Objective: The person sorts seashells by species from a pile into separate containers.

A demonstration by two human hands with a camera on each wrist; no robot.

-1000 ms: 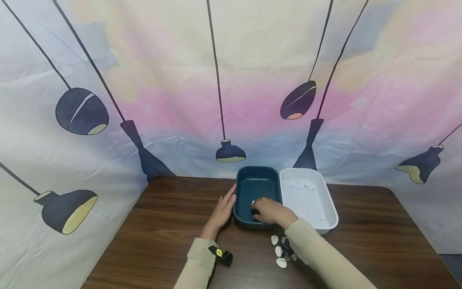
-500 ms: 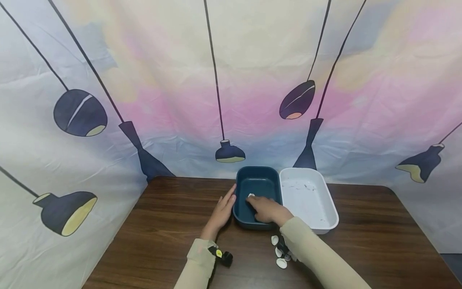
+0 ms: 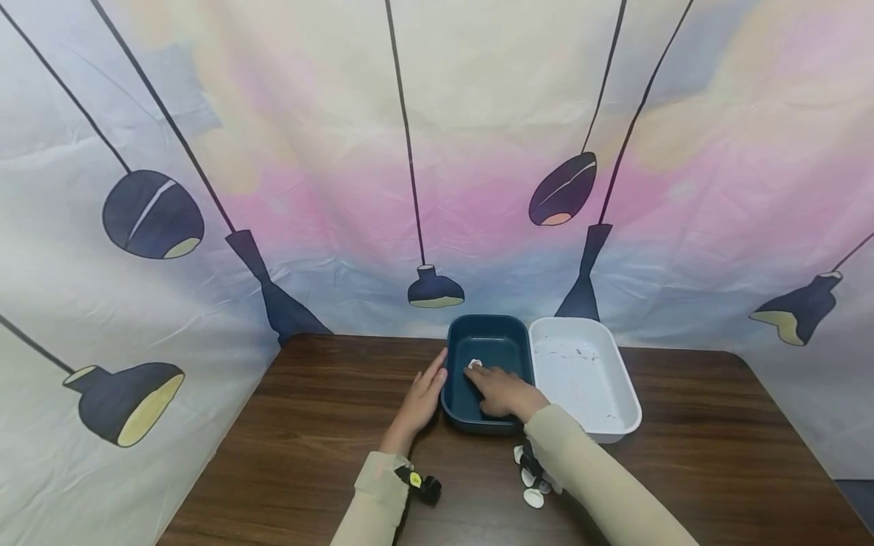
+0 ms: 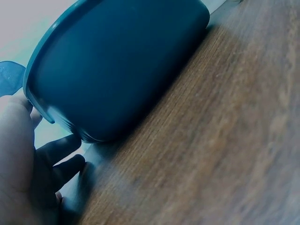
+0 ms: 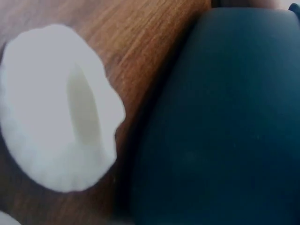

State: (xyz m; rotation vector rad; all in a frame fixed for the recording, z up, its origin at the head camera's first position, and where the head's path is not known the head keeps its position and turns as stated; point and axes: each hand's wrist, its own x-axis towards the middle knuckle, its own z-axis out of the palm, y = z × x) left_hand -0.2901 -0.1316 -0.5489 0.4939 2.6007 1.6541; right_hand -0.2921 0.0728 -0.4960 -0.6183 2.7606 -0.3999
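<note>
Wht tub (image 3: 589, 383) by teal tub (image 3: 488, 350), shells (image 3: 533, 498) nr

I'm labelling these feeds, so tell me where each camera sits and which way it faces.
Head: worn on the head, facing forward and down at the teal dish, white dish, table and backdrop; left grip, right grip and both sleeves show.
Left wrist: on that wrist, facing the teal dish's outer wall and the table; part of the left grip shows.
Right wrist: on that wrist, facing a white shell and the teal dish's outer wall; no clear part of the right grip shows.
Shared: head and left wrist both show the left grip and teal dish.
</note>
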